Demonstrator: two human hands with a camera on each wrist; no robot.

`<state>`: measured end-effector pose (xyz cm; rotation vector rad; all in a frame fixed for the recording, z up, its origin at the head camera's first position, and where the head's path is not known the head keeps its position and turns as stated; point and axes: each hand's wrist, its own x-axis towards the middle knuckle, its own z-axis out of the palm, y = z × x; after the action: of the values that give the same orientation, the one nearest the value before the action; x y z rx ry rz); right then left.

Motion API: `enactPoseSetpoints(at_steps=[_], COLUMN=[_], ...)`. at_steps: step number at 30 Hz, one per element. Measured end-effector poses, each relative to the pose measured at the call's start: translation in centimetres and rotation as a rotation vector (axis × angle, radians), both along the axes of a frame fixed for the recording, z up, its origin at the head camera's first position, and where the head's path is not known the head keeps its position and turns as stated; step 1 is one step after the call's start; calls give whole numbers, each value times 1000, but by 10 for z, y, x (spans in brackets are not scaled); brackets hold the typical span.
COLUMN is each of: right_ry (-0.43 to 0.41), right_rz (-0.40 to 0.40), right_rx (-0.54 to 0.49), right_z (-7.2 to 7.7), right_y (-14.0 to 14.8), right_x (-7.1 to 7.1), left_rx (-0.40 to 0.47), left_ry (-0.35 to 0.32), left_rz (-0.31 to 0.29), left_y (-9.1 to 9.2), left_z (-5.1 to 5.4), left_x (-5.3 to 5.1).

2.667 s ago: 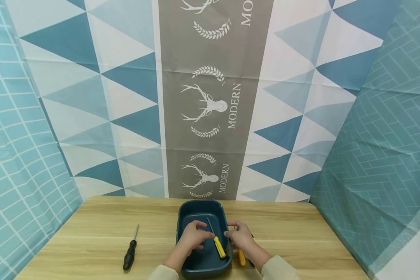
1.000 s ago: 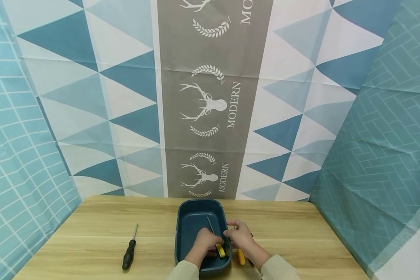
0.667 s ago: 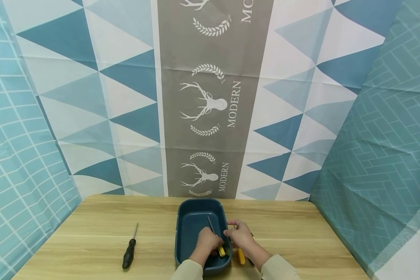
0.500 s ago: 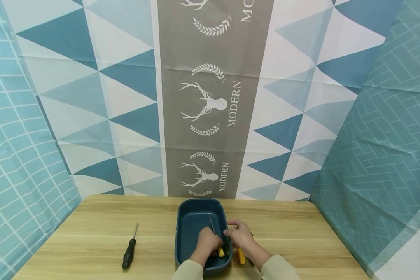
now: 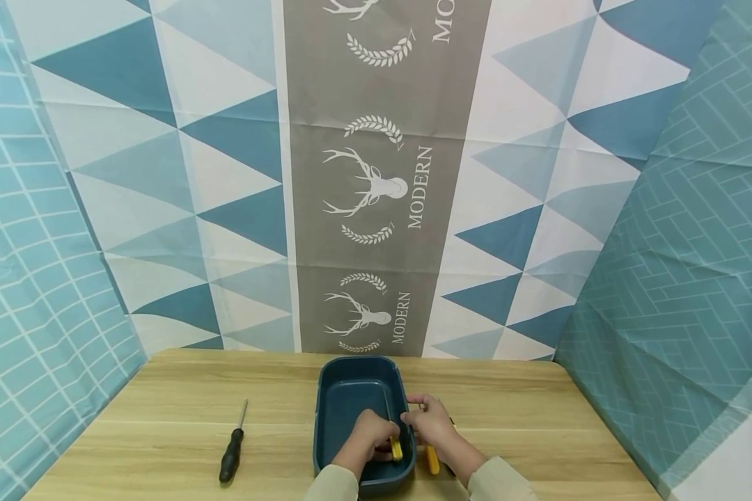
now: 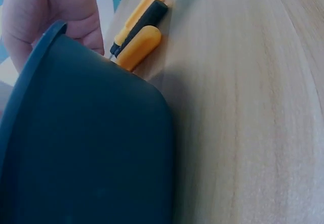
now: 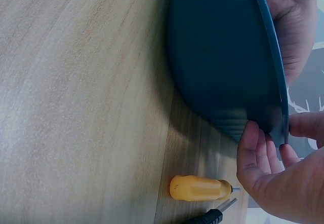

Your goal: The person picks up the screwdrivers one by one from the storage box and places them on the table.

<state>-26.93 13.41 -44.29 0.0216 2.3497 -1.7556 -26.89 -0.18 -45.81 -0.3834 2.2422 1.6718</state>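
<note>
A dark blue plastic bin point(image 5: 351, 394) stands at the front middle of the table. Inside it, near the right wall, my left hand point(image 5: 371, 433) grips a yellow-handled screwdriver point(image 5: 396, 449); its thin shaft points away from me, and the hand hides part of the handle. My right hand point(image 5: 432, 421) holds the bin's right rim, fingers outside and thumb over the edge, as the right wrist view shows. Close beside that hand on the table lies an orange-handled screwdriver point(image 7: 197, 188), with a black-handled screwdriver point(image 7: 207, 217) alongside.
Left of the bin, another black-handled screwdriver point(image 5: 232, 454) lies on the wooden table point(image 5: 276, 390). In the left wrist view a second orange handle point(image 6: 144, 13) shows beyond the black one. A patterned cloth point(image 5: 363, 209) hangs behind the table's back edge.
My left hand has moved right and down onto the screwdriver in the bin and taken hold of it. The shaft has swung toward the right wall. My right hand has stayed on the rim.
</note>
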Motion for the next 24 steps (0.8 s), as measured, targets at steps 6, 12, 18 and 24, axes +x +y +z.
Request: enactPoseSetpoints(at_steps=[6, 12, 18, 24], right_ry=[3, -1, -14, -17], right_rz=[10, 26, 21, 26], right_rx=[-17, -31, -23, -21], right_z=[-1, -1, -2, -1], right_y=[-1, 0, -1, -1], right_x=[1, 2, -1, -1], left_rx=[106, 150, 175, 176], left_ry=[8, 1, -5, -10], left_rz=[-36, -70, -73, -64], left_y=[-2, -1, -5, -11], left_z=[0, -3, 0, -1], left_x=[2, 2, 2, 1])
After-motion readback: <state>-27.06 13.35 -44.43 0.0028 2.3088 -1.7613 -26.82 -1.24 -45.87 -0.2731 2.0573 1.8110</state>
